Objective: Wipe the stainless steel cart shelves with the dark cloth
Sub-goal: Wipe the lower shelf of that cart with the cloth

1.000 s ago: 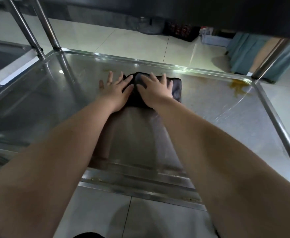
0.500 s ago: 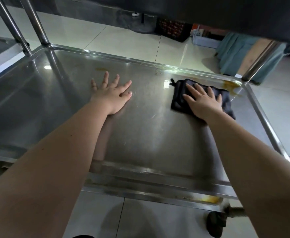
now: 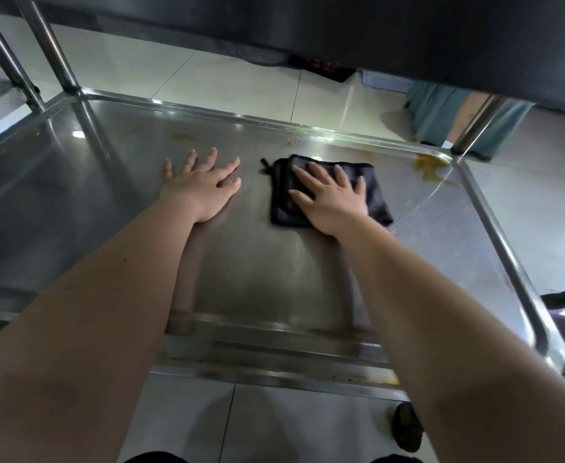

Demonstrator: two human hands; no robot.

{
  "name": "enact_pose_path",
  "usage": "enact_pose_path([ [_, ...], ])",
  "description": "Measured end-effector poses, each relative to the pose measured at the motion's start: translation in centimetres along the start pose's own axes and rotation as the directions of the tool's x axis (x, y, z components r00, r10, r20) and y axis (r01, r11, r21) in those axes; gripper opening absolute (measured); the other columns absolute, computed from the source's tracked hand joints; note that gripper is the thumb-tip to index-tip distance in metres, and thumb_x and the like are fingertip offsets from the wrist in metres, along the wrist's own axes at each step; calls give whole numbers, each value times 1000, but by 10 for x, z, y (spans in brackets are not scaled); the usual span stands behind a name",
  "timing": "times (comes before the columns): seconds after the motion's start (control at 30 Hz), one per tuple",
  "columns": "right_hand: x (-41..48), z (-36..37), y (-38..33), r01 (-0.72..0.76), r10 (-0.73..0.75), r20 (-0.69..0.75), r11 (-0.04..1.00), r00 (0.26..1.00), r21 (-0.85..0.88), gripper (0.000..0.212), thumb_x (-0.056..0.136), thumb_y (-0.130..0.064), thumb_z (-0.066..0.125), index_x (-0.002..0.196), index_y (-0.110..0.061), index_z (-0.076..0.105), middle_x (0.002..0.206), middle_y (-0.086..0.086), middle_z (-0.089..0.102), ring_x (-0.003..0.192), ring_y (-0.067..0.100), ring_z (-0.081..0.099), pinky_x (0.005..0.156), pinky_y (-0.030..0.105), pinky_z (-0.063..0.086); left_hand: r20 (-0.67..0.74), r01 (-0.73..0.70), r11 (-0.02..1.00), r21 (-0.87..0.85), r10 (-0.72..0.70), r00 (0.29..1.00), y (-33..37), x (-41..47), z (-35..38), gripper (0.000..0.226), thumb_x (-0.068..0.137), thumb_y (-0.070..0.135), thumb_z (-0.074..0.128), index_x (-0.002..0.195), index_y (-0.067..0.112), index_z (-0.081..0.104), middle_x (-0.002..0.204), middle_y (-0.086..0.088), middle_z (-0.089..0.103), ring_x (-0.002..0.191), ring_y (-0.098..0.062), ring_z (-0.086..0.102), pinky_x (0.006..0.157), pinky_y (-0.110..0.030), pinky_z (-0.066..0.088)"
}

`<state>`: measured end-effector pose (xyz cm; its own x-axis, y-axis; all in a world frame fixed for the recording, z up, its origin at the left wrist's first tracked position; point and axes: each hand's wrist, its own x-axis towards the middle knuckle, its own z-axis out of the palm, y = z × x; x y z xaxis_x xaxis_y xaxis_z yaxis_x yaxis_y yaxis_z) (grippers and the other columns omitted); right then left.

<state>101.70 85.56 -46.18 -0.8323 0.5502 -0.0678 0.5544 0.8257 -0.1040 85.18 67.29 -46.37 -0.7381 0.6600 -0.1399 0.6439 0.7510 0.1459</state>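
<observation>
R hand (image 3: 333, 203) flat on dark cloth (image 3: 373, 195), L hand (image 3: 201, 188) on shelf (image 3: 274, 279).

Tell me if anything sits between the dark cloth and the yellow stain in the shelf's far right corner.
Nothing visible does. Only bare steel shelf lies between the dark cloth, under the flat right hand, and the yellow stain. The left hand rests flat on the shelf on the cloth's other side.

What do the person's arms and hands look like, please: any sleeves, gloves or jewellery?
The left forearm and right forearm are bare, with no sleeves in view. The left hand and right hand wear no gloves, rings, watch or bracelet. The fingernails look short.
</observation>
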Motion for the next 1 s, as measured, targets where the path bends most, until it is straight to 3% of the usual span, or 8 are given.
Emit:
enact_pose_path([
  [0.17,-29,-13,120,-287,288,27,958,957,-11,59,96,-69,25,151,-54,10,165,-12,3,151,34,-6,120,53,-5,17,-13,1000,12,13,1000,2,-1,0,55,97,67,11,150,57,2,164,11,-11,152,-21,-11,118,-57,-8],
  [0.27,-34,-14,130,-335,335,18,942,942,-29,59,96,-69,22,151,-55,9,166,-7,2,150,37,-4,121,49,-4,27,-22,999,29,22,999,6,1,-5,54,100,62,13,152,53,3,164,9,-10,151,-23,-12,117,-59,-11],
  [0.47,-34,-18,128,-311,313,53,949,948,-42,58,96,-70,19,151,-56,7,166,-7,2,151,37,-3,121,51,-2,3,-243,968,60,243,970,82,-3,8,54,101,59,18,153,50,9,165,8,-5,152,-23,-9,118,-59,-10],
  [0.6,-35,-25,143,-265,271,101,962,957,-64,60,92,-75,21,149,-60,6,165,-14,1,150,37,-10,120,51,-9,2,-227,974,-10,227,974,89,-1,18,54,100,62,18,152,52,7,165,11,-6,152,-19,-9,119,-55,-11],
  [0.77,-22,-14,110,-324,324,29,946,945,-27,65,88,-80,18,149,-59,8,165,-16,1,147,47,-11,115,63,-13,-11,-214,976,31,215,977,90,1,23,54,100,63,16,152,53,4,165,11,-8,152,-19,-9,119,-55,-11],
  [0.9,1,-6,47,-133,134,32,991,990,-31,63,89,-79,20,148,-60,8,165,-15,1,147,47,-10,115,63,-9,-26,-216,976,9,216,976,87,2,22,53,102,54,20,153,50,7,165,12,-6,152,-18,-7,119,-54,-11],
  [1.0,1,-8,53,-70,71,40,997,997,-29,62,89,-79,23,147,-61,9,164,-19,3,149,41,-8,118,58,-7,-6,-220,975,11,220,975,85,2,20,52,102,53,19,153,51,6,164,13,-7,152,-17,-8,120,-52,-10],
])
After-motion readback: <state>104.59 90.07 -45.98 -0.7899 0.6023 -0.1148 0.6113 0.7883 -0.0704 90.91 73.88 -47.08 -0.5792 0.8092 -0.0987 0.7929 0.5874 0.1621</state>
